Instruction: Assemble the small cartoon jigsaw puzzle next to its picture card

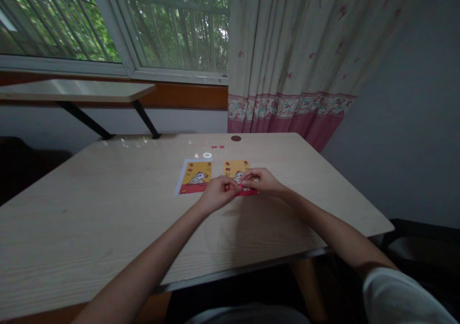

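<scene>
Over the lower half of a yellow-and-red picture card, which bears a white cartoon animal, my two hands come together. My left hand is closed in a pinch from the left. From the right, the fingers of my right hand are pinched too. At the meeting fingertips shows a small red piece; its exact shape is hidden. To the left lies a similar picture sheet with a white border, flat on the table. Two small red cut-out pieces lie farther back.
The pale wooden table has a round brown cap near its back edge. A raised shelf on black legs stands at the back left. Behind are a window and a floral curtain; dark chair parts show at right.
</scene>
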### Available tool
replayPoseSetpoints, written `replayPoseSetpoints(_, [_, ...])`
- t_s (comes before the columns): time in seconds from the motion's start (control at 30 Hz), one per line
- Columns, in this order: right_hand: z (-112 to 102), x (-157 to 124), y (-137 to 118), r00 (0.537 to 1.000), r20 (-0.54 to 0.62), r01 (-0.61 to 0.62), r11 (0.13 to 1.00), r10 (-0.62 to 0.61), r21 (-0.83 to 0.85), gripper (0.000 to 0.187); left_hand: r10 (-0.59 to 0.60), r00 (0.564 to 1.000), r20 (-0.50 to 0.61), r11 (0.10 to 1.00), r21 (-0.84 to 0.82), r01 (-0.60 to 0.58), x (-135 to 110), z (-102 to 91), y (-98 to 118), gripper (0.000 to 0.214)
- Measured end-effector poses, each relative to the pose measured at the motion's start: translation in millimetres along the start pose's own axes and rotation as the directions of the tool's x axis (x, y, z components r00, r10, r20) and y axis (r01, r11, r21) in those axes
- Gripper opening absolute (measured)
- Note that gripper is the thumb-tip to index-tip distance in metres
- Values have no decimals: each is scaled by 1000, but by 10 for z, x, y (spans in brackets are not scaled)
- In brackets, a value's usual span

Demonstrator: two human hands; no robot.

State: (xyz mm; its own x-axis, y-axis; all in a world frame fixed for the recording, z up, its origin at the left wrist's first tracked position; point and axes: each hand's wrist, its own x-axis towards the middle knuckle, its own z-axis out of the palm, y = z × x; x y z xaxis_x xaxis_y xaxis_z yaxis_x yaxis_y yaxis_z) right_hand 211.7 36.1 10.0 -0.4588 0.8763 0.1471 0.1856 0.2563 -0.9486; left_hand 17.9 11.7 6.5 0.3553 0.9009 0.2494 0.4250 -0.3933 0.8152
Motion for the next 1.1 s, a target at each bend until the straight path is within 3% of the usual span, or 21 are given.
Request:
replayPoseSetpoints(0.1, [44, 6, 14, 996, -82, 25, 1000, -26, -9, 33, -39, 999, -13, 995, -88, 38, 15, 26, -40, 16])
replayPoseSetpoints(0.2, [85, 0, 33, 984, -177, 10, 999, -17, -45, 35, -119, 990, -70, 952, -291, 93, 57, 45, -112, 24])
replayPoseSetpoints(0.33, [151, -24, 17, 987, -162, -4, 995, -12, -98, 32, -139, 975, -173, 892, -449, 48, 98, 77, -207, 27])
replayPoseSetpoints(0.5, [186, -42, -21, 986, -157, 31, 992, -49, -119, 32, -125, 984, -128, 850, -525, 40, 101, 126, -255, 25])
replayPoseSetpoints(0.67, [122, -52, -21, 991, -112, 44, 979, -68, -198, 23, -168, 965, -201, 840, -542, 33, 107, 77, -171, 18])
replayPoseSetpoints(0.83, [68, -84, -37, 985, -121, 79, 946, -123, -314, 15, -209, 960, -185, 863, -496, 93, 102, 38, -120, 14])
replayPoseSetpoints(0.93, [31, -101, -48, 946, -175, 167, 873, -272, -457, 14, -213, 958, -189, 886, -451, 108, 91, 25, -91, 10])
replayPoseSetpoints(1.1, [-16, -113, -19, 856, -159, 255, 670, -491, -697, 12, -201, 952, -230, 904, -417, 91, 83, -6, -26, 11])
